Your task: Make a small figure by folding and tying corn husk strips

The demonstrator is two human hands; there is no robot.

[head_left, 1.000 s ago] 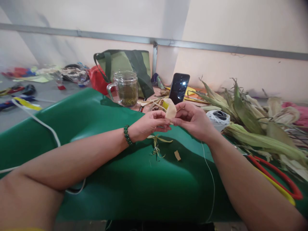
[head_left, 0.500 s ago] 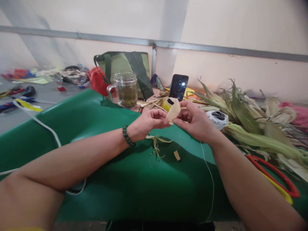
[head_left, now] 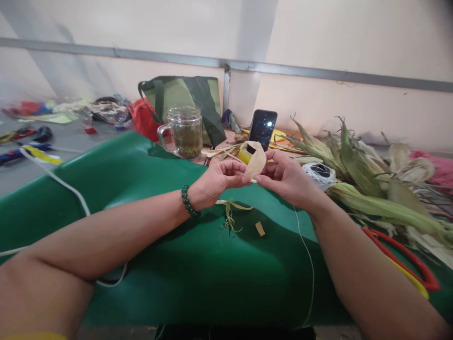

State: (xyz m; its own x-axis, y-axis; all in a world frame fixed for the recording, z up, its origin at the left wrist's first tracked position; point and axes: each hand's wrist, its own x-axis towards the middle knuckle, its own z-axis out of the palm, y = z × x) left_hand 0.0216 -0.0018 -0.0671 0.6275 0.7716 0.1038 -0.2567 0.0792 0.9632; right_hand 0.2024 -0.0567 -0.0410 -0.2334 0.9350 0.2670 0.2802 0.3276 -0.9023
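Between my two hands is a pale piece of corn husk (head_left: 256,163), curled over at its top. My left hand (head_left: 221,182) pinches its lower left side between thumb and fingers. On the other side, my right hand (head_left: 283,177) is closed on the husk's right edge, thumb low and fingers bent. Below the hands, a small figure of twisted husk strips (head_left: 229,212) lies on the green mat (head_left: 212,278). Beside it rests a tan scrap (head_left: 260,229). A thin white thread (head_left: 311,264) hangs down near my right wrist.
A glass mug (head_left: 184,132) and green bag (head_left: 184,99) stand behind my left hand. A phone (head_left: 262,130) leans upright at the back. To the right are a white thread spool (head_left: 319,174), heaped corn husks (head_left: 361,160) and red-and-yellow handles (head_left: 406,255). A white cable (head_left: 72,191) crosses the left side.
The top of the husk has opened and curled over toward the left. Both hands keep their hold and have barely shifted.
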